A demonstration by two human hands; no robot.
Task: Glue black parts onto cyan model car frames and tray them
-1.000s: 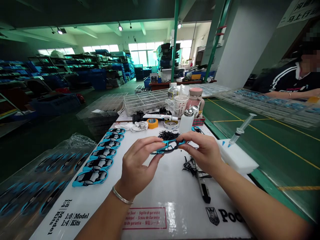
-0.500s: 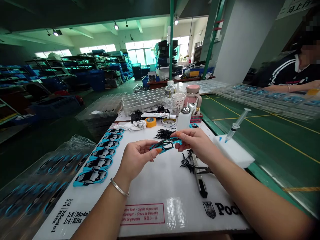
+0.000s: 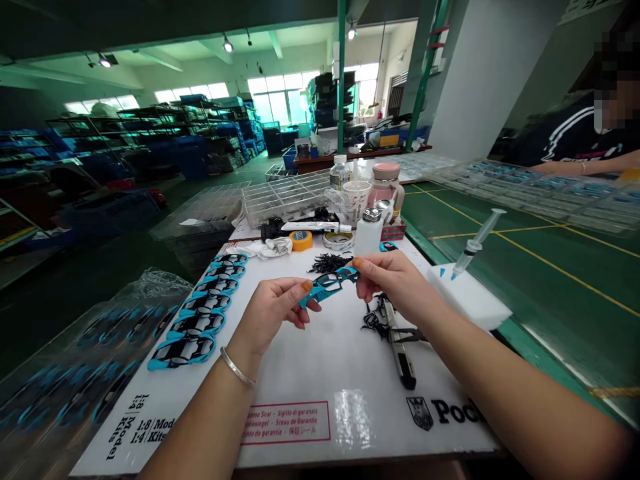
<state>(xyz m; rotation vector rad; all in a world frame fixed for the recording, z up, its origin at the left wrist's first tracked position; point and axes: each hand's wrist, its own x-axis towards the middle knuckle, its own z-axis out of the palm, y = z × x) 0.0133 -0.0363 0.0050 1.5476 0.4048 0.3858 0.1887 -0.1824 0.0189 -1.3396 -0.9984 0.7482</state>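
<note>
A blue-and-black plastic model part (image 3: 327,283) is held up over the white board (image 3: 320,360) between my two hands. My left hand (image 3: 277,303) pinches its left end between thumb and fingers. The thumb and forefinger of my right hand (image 3: 385,275) close on the opposite end. Behind the part lies a pile of small curved black pieces (image 3: 331,263). More black pieces (image 3: 373,320) lie below my right wrist, beside a utility knife (image 3: 401,357) and a dark tool (image 3: 413,335) partly hidden by my forearm. Similar blue-and-black parts (image 3: 184,351) form a row at left.
Toward the back stand a white dispenser bottle (image 3: 368,233), orange tape (image 3: 301,241), a tube (image 3: 315,227), a pink flask (image 3: 385,183) and a divided clear tray (image 3: 285,197). A syringe (image 3: 477,243) sticks up from white foam (image 3: 473,293) at right. Another person (image 3: 585,143) sits beyond.
The part has turned in my hands, and more of its blue surface faces me. My left thumb has moved up onto its edge. The view has shifted slightly.
</note>
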